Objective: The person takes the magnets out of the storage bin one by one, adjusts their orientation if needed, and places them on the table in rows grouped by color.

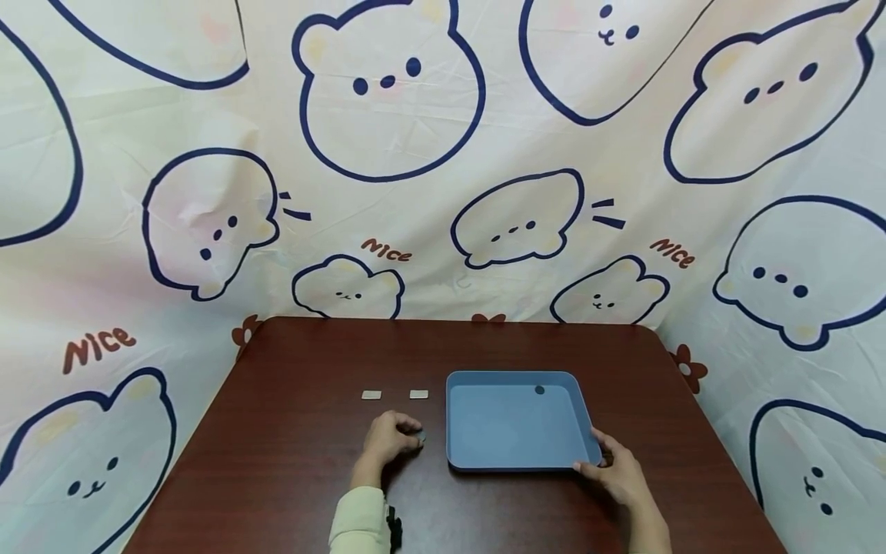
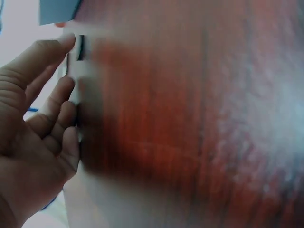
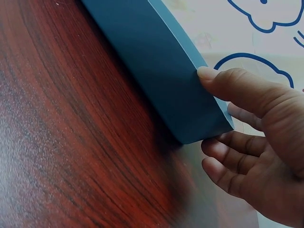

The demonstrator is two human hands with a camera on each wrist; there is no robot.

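Note:
In the head view my left hand [image 1: 389, 440] is low over the table, its thumb and forefinger tips right at a small round grey disc [image 1: 421, 436]. The left wrist view shows this disc [image 2: 81, 47] nearly edge-on beside the thumb tip; the forefinger's tip is hidden, and I cannot tell whether the disc is pinched. My right hand [image 1: 616, 466] grips the near right corner of a shallow blue tray [image 1: 519, 460]. Its thumb [image 3: 209, 74] presses on the rim, while other fingers curl below and behind the corner. One dark round disc [image 1: 540, 390] lies inside the tray, near its far wall.
Two small pale rectangular pieces [image 1: 371, 395] lie in a row left of the tray, beyond my left hand. The dark brown wooden table [image 1: 277, 431] ends at a cloth backdrop [image 1: 429, 292] printed with bear outlines.

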